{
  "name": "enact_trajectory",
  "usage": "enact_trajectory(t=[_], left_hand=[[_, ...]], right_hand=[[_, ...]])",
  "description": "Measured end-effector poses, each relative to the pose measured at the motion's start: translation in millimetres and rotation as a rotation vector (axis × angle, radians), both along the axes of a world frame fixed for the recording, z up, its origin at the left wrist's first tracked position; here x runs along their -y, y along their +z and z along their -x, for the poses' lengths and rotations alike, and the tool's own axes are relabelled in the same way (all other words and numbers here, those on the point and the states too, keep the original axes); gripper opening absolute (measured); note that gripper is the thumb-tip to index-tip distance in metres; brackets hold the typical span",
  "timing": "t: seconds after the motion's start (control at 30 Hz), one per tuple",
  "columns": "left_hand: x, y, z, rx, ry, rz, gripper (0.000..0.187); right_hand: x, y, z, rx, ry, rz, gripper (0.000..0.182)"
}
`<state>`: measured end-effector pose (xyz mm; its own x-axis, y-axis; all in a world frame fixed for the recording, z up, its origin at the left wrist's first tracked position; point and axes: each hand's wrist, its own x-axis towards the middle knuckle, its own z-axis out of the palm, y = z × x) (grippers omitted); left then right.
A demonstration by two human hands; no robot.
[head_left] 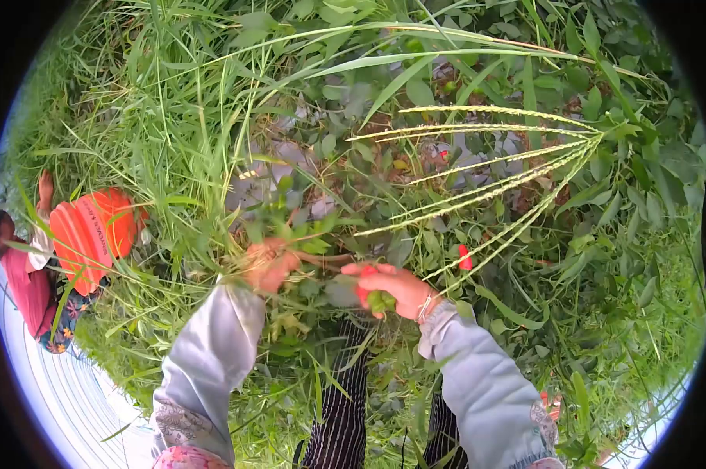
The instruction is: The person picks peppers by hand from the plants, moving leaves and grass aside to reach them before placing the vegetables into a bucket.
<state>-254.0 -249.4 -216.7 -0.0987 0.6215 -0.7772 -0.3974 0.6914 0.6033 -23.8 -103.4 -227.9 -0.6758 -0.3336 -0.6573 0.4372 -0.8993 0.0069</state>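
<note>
My right hand point(400, 291) is closed around a few peppers, with a red pepper point(363, 291) and a green pepper point(381, 302) showing at the fingers. Blurred by motion, my left hand point(271, 264) looks closed on thin plant stems point(321, 259) that stretch toward my right hand. Its fingertips are hard to make out. Grass blades and leaves partly cover that hand. To the right of my right hand, another red pepper point(465, 258) hangs among the leaves.
At the left, a person in a pink top point(26, 285) is beside an orange-red plastic container point(95, 234). Tall grass and leafy plants surround my hands. A branched grass seed head point(517, 156) reaches across from the right. Grey plastic sheeting point(278, 172) shows through gaps.
</note>
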Motion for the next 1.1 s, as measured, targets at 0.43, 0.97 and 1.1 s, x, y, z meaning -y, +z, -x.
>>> enact_trajectory(t=[0.43,0.97,1.1], left_hand=[[-17,66,-98,-0.983,-0.664,-0.073,0.024],[-12,82,-45,-0.26,0.034,0.334,0.022],[-12,59,-37,-0.567,-0.273,0.03,0.028]], right_hand=[[-7,5,9,-0.061,0.034,-0.157,0.038],[-11,-5,-15,-0.007,0.144,0.007,0.04],[-12,-9,-23,-0.034,0.109,0.064,0.048]])
